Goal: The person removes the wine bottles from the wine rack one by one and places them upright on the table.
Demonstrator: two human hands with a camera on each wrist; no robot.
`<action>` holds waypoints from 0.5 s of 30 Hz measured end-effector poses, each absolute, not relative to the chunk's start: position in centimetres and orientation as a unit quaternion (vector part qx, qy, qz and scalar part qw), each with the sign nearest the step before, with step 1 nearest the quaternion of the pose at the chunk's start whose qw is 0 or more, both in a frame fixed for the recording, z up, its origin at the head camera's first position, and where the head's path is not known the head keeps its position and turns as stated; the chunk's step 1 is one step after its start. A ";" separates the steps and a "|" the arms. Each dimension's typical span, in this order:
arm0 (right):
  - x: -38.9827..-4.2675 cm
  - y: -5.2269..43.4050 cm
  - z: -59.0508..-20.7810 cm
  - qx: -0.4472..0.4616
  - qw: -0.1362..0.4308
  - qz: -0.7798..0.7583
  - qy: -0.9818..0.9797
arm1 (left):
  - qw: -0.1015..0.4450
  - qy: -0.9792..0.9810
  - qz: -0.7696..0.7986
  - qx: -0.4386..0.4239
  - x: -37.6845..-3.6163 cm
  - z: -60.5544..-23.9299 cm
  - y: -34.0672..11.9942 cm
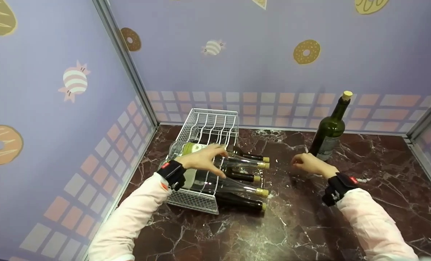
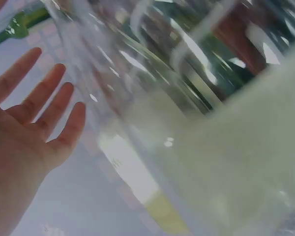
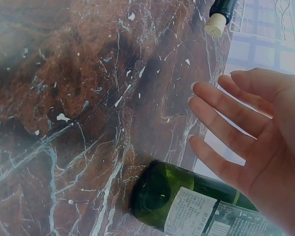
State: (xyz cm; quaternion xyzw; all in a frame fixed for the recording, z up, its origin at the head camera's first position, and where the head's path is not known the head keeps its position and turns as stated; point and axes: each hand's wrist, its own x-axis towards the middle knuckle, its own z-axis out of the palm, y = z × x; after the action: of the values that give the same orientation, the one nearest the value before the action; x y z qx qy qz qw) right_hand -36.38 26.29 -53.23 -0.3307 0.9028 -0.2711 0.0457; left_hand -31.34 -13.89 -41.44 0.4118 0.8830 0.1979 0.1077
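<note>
My left hand [image 1: 203,160] hovers over a white wire rack [image 1: 193,201], its thumb and fingers spread apart and holding nothing. Beneath it, several corked bottles lie side by side in the rack, necks toward the right. Among them are a clear bottle [image 1: 242,187] and, nearest the front, a dark bottle [image 1: 237,202]. In the left wrist view a clear bottle [image 2: 162,142] with a pale label fills much of the picture beside the palm. My right hand [image 1: 312,165] is empty, fingers loosely bent, just in front of an upright green corked bottle [image 1: 331,127]. Its back label [image 3: 191,211] shows in the right wrist view.
A dark red marble tabletop [image 1: 244,232] with white veins lies under everything. Purple patterned panels [image 1: 259,72] stand behind and at both sides, joined by metal corner posts [image 1: 128,69]. The rack stands near the left panel; the upright bottle is close to the back one.
</note>
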 end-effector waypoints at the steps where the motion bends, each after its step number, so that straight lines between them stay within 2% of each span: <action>1: -36.4 26.3 -53.2 -0.329 0.045 -0.270 0.904 | 0.105 0.884 0.192 0.413 -31.3 -41.5 -14.3; 8: -36.3 26.4 -53.4 -0.331 0.049 -0.268 0.904 | 0.106 0.881 0.190 0.421 -30.6 -42.3 -17.0; 15: -36.1 26.5 -53.4 -0.328 0.051 -0.269 0.904 | 0.113 0.900 0.162 0.389 -29.5 -43.1 -20.2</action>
State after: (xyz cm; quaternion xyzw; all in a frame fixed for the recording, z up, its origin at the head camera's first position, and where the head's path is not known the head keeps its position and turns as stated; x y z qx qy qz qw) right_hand -36.14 26.54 -53.37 -0.3276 0.9044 -0.2685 0.0513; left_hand -29.47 -20.23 -43.13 0.3886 0.9000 0.1620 0.1128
